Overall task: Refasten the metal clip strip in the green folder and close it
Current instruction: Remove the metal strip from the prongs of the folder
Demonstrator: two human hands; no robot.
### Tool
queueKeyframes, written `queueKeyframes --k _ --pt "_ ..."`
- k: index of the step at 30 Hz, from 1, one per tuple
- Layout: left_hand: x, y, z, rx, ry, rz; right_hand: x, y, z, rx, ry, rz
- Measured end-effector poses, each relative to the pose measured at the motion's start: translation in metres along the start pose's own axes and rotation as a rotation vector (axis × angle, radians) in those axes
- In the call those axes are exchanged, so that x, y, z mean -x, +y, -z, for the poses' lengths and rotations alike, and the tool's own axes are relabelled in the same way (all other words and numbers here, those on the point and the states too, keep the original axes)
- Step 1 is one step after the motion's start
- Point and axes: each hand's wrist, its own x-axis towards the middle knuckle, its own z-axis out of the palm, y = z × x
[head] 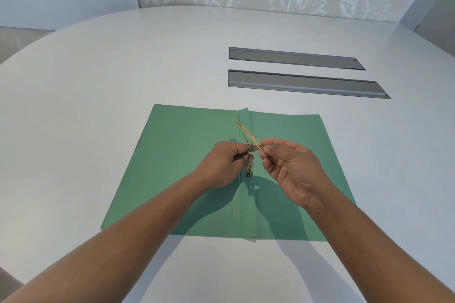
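The green folder [177,170] lies open and flat on the white table, its spine fold running toward me down the middle. A brass-coloured metal clip strip [247,132] slants up over the spine. My right hand [290,170] pinches the strip's near end between thumb and forefinger. My left hand [225,163] is closed on a thin metal prong [248,170] of the fastener at the spine. Both hands meet just above the fold. A small dark wire piece [215,142] lies on the left flap beside my left hand.
The white oval table [123,69] holds two long grey recessed cable slots [295,58] [305,83] beyond the folder on the right. A patterned wall panel stands behind the table's far edge.
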Motion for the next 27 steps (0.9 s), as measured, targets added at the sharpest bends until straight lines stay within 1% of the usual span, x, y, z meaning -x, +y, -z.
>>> queueKeyframes --k 3,6,9,21,27 --pt "0.0 0.003 0.0 -0.003 -0.011 -0.006 -0.001 -0.002 0.001 -0.025 0.004 -0.006" --pt "0.0 0.004 0.0 -0.081 -0.02 -0.032 -0.001 -0.003 0.001 -0.042 -0.008 -0.017" --pt "-0.001 0.006 0.0 -0.102 -0.021 -0.054 -0.001 -0.004 0.001 -0.04 -0.02 -0.023" --pt "0.002 0.009 -0.001 -0.109 -0.014 -0.075 0.001 -0.004 0.002 0.078 0.019 0.017" --pt "0.001 0.013 0.0 -0.14 -0.019 -0.026 -0.001 -0.004 0.0 0.118 0.012 0.043"
